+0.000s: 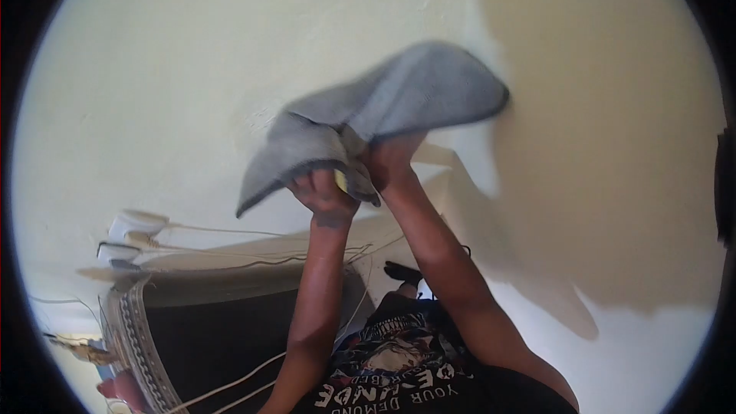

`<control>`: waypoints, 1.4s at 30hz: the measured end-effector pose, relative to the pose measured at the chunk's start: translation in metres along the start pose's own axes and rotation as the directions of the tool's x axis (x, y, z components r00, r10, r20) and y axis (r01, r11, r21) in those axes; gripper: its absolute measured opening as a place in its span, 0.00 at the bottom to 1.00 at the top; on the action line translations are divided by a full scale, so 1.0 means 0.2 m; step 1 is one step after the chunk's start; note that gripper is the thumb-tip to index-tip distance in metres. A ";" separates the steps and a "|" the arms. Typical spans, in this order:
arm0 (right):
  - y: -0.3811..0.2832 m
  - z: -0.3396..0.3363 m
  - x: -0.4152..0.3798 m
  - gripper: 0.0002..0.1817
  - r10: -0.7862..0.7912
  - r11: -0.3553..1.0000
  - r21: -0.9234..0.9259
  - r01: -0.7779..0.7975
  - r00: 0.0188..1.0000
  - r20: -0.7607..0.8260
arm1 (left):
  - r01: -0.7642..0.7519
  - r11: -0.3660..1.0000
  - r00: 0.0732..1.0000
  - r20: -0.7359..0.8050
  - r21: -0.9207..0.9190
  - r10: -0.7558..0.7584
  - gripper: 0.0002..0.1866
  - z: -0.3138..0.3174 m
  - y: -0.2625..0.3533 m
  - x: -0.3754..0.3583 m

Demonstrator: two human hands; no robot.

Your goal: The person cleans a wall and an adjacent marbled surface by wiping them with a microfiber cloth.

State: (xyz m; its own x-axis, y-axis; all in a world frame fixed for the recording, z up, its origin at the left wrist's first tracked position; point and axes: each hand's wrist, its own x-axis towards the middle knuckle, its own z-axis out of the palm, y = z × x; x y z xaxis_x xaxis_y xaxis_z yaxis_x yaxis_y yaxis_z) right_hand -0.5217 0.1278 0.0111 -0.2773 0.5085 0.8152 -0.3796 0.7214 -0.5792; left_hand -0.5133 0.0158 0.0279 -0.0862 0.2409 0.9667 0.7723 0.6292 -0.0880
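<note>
A grey cloth with a dark stitched edge [429, 88] is bunched between my two hands, in front of the pale wall. My left hand [323, 193] is closed on its lower left part, with the fingers curled under the fold. A small yellow patch [341, 180] shows beside those fingers. My right hand [392, 159] grips the bunched middle, its fingers mostly hidden by the fabric. One wide flap spreads up and to the right, while a narrower corner hangs down at the left.
Low on the left, white plugs [136, 224] sit at the wall with cables [230, 230] running rightward. Below them stands a dark-fronted object with a patterned trim [142, 337]. The wall's corner and the cloth's shadow [583, 107] lie to the right.
</note>
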 end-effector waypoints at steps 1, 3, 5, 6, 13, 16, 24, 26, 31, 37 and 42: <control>0.04 -0.01 -0.11 0.42 0.083 0.997 -0.005 -0.082 0.997 0.012 | -0.046 0.999 0.998 0.041 0.005 0.046 0.23 0.02 0.02 -0.06; 0.38 0.05 -0.59 0.38 0.284 0.930 0.225 -0.290 0.957 0.059 | -0.116 0.985 0.967 0.211 -0.129 0.142 0.25 0.05 0.06 -0.26; 0.62 -0.16 -0.95 0.34 0.516 -0.112 0.855 -0.506 0.706 0.486 | -0.111 0.934 0.905 0.353 -0.339 0.236 0.20 0.12 0.24 -0.42; 0.64 -0.18 -0.96 0.34 0.535 -0.110 0.862 -0.496 0.701 0.471 | -0.115 0.934 0.863 0.431 -0.339 0.263 0.21 0.17 0.28 -0.60; 0.61 -0.31 -1.13 0.32 0.716 -0.045 0.937 -0.347 0.643 0.272 | 0.161 0.859 0.647 0.709 -0.486 0.280 0.16 0.29 0.54 -0.89; 0.60 -0.29 -1.17 0.32 0.740 -0.048 0.949 -0.312 0.627 0.244 | 0.217 0.937 -0.045 0.956 -0.274 0.290 0.18 0.29 0.56 -0.90; 0.66 -0.23 -1.19 0.31 0.657 -0.209 0.935 -0.287 0.667 0.351 | 0.121 0.865 0.721 0.642 -0.487 0.260 0.25 0.22 0.47 -0.74; 0.61 -0.13 -1.20 0.30 0.639 -0.237 0.925 -0.296 0.670 0.378 | 0.126 0.881 0.774 0.600 -0.456 0.200 0.25 0.13 0.43 -0.59; 0.56 0.12 -1.16 0.30 0.609 -0.311 0.896 -0.316 0.657 0.443 | 0.210 0.923 0.837 0.547 -0.322 0.001 0.26 -0.13 0.16 -0.32; 0.18 0.08 -0.27 0.47 0.261 0.797 0.487 -0.357 0.931 0.255 | 0.141 0.990 0.975 0.176 -0.027 -0.134 0.28 -0.18 -0.04 -0.07; -0.25 0.02 0.38 0.50 -0.340 0.924 0.214 0.315 0.936 0.090 | 0.368 0.557 0.796 -0.057 -0.744 -0.602 0.34 -0.13 -0.05 0.47</control>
State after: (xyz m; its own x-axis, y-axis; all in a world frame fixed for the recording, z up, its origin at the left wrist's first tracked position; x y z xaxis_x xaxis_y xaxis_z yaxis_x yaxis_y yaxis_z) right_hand -0.5271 0.1286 0.1022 -0.2100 0.1881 0.9594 -0.6276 0.7265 -0.2798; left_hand -0.5124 0.0138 0.1267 -0.4978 -0.2296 0.8363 0.8671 -0.1108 0.4857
